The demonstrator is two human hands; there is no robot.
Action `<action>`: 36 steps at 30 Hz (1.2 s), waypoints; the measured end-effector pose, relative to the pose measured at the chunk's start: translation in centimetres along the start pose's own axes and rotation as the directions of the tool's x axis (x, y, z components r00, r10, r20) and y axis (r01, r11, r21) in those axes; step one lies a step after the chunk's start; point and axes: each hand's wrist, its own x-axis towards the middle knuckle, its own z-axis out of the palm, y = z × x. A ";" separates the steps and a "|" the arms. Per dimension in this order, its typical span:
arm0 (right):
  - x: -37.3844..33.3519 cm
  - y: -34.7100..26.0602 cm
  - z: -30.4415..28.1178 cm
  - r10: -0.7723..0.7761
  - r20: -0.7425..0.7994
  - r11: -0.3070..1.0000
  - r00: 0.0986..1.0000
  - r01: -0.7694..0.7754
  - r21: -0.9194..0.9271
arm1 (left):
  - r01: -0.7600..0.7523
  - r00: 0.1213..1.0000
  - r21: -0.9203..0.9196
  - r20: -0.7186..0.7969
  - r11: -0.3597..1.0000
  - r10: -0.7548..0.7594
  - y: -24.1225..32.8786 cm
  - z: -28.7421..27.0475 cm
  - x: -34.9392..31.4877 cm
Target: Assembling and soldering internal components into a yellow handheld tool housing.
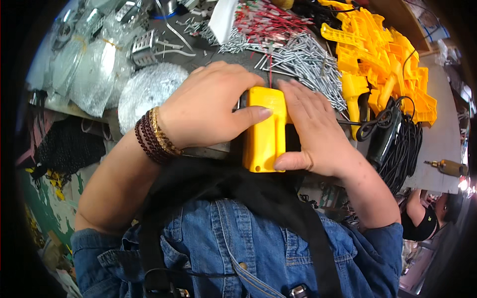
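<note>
A yellow plastic tool housing (263, 141) lies lengthwise in front of me, between my two hands. My left hand (211, 102) holds it from the left, thumb laid across its upper face and fingers curled round the far end. From the other side my right hand (315, 126) grips it, fingers along the right edge and thumb pressed near the close end. A thin red wire (271, 72) runs up just beyond the housing's far end. The underside of the housing is hidden.
Silver screws (308, 64) and red wire leads (263, 20) are heaped beyond my hands. Yellow plastic housings (382, 64) pile up at right, beside black cords (405, 149) and a screwdriver (447, 168). Clear bags (84, 69) and metal frames (144, 48) lie at left.
</note>
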 end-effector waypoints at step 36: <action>1.8 2.9 1.0 0.314 -0.127 0.937 0.941 -0.285 0.202 | -0.280 0.940 0.200 0.255 0.939 0.226 3.9 -0.9 1.2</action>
